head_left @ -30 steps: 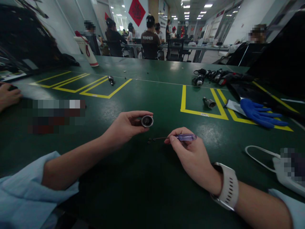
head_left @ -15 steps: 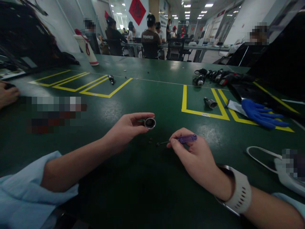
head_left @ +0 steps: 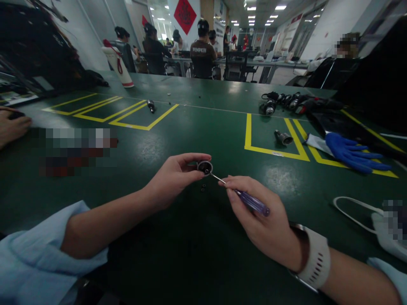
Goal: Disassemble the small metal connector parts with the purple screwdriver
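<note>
Screwdriver is held in the curled right hand, its tip at one small ring inside the metal socket, pinched by the left hand. Two loose rings on the tabletop appear outstanding; farther, another socket lies untouched.

It's dim here by the table, its near part sunk almost to black, while lamps glow white overhead at the back and pale glare lies on the green top. The screwdriver glints thinly towards its tip; the cup is murky inside. The wide view stretches the left sleeve at the corner, mosaic blocks blot both sides, and distant people look soft.
</note>
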The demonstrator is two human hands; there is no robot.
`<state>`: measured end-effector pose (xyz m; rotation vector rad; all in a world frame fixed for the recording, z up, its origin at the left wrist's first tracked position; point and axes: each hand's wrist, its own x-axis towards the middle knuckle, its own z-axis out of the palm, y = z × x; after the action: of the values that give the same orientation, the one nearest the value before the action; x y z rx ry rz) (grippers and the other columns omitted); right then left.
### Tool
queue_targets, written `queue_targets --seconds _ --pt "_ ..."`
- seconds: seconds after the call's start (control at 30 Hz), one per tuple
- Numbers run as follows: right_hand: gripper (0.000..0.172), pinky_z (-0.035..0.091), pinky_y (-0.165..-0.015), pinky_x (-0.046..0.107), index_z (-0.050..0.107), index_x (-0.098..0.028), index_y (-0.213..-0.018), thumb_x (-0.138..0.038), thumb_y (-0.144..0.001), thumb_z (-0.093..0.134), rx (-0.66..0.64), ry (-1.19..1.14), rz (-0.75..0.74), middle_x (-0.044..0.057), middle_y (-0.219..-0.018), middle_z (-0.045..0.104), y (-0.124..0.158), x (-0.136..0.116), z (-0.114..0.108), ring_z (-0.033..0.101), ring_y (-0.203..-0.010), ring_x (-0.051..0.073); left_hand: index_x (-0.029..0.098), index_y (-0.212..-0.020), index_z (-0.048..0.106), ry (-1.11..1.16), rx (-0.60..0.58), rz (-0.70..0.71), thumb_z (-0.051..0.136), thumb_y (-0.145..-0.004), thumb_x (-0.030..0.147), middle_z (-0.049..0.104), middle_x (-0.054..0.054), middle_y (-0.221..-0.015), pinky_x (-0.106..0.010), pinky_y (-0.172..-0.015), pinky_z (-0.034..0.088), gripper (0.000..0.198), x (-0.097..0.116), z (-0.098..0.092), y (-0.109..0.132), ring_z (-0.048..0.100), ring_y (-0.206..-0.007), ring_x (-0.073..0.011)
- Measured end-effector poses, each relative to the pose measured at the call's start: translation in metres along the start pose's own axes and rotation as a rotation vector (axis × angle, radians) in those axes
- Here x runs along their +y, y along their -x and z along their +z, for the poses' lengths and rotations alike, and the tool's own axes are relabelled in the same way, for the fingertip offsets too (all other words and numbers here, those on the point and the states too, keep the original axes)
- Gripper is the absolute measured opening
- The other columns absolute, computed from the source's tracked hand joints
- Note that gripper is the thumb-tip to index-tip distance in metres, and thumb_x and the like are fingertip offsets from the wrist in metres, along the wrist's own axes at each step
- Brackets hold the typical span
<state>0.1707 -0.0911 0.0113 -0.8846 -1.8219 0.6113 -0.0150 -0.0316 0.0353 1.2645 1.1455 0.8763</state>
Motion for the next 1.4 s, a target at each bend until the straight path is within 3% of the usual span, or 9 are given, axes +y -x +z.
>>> queue_targets --seconds 0.33,0.57,0.93,1.03,1.17,1.27,1.4 --pt "0.023 0.046 -0.096 0.032 0.057 -0.019 -0.105 -0.008 -0.085 0.053 -0.026 0.136 -0.132 0.005 -0.1 0.066 0.002 0.001 0.004 0.06 -0.099 0.015 0.015 -0.096 0.068 -0.055 0.036 0.038 0.07 -0.065 0.016 0.072 -0.005 -0.094 -0.032 -0.082 0.051 0.031 0.001 0.004 0.004 0.066 -0.09 -0.0195" --pt "0.019 0.049 -0.091 0.033 0.058 -0.016 -0.101 -0.007 -0.085 0.052 -0.081 0.191 -0.161 0.005 -0.092 0.066 0.001 -0.005 0.004 0.062 -0.095 0.016 0.014 -0.087 0.069 -0.063 0.086 0.036 0.068 -0.061 0.014 0.072 -0.004 -0.086 -0.031 -0.078 0.052 0.026 0.002 0.008 0.004 0.066 -0.082 -0.0182" --pt "0.02 0.05 -0.09 0.037 0.058 -0.019 -0.101 -0.009 -0.085 0.051 -0.102 0.179 -0.111 0.005 -0.093 0.066 -0.001 -0.009 0.004 0.063 -0.092 0.018 0.014 -0.084 0.07 -0.065 0.092 0.029 0.068 -0.062 0.015 0.072 -0.005 -0.089 -0.032 -0.08 0.052 0.022 0.003 0.008 0.005 0.066 -0.085 -0.0189" --pt "0.019 0.05 -0.088 0.036 0.058 -0.019 -0.099 -0.009 -0.084 0.052 -0.041 0.108 -0.118 0.004 -0.088 0.066 0.001 -0.011 0.002 0.063 -0.091 0.018 0.014 -0.083 0.07 -0.054 0.08 0.049 0.069 -0.062 0.016 0.072 -0.006 -0.09 -0.033 -0.079 0.053 0.02 0.0 0.007 0.003 0.067 -0.083 -0.0191" --pt "0.011 0.051 -0.071 0.03 0.06 -0.019 -0.087 -0.011 -0.084 0.052 0.033 0.03 0.062 0.001 -0.08 0.066 0.0 -0.012 0.001 0.062 -0.075 0.014 0.014 -0.086 0.069 -0.042 0.126 0.035 0.068 -0.063 0.014 0.072 -0.005 -0.085 -0.034 -0.08 0.052 0.022 0.0 0.005 0.001 0.067 -0.079 -0.0179" --pt "0.011 0.047 -0.059 0.027 0.061 -0.018 -0.082 -0.015 -0.085 0.051 -0.022 0.012 0.217 0.001 -0.074 0.064 -0.004 -0.01 0.002 0.06 -0.064 0.013 0.013 -0.088 0.068 -0.008 0.173 0.018 0.067 -0.063 0.013 0.072 -0.005 -0.085 -0.034 -0.084 0.051 0.025 0.004 0.006 0.002 0.066 -0.082 -0.0186" --pt "0.012 0.045 -0.058 0.027 0.061 -0.017 -0.083 -0.018 -0.086 0.049 -0.088 -0.009 0.271 0.001 -0.073 0.063 -0.006 -0.005 0.004 0.058 -0.063 0.013 0.013 -0.089 0.067 0.035 0.177 0.005 0.066 -0.061 0.012 0.071 -0.006 -0.089 -0.035 -0.086 0.051 0.028 0.007 0.007 0.003 0.066 -0.085 -0.0199"
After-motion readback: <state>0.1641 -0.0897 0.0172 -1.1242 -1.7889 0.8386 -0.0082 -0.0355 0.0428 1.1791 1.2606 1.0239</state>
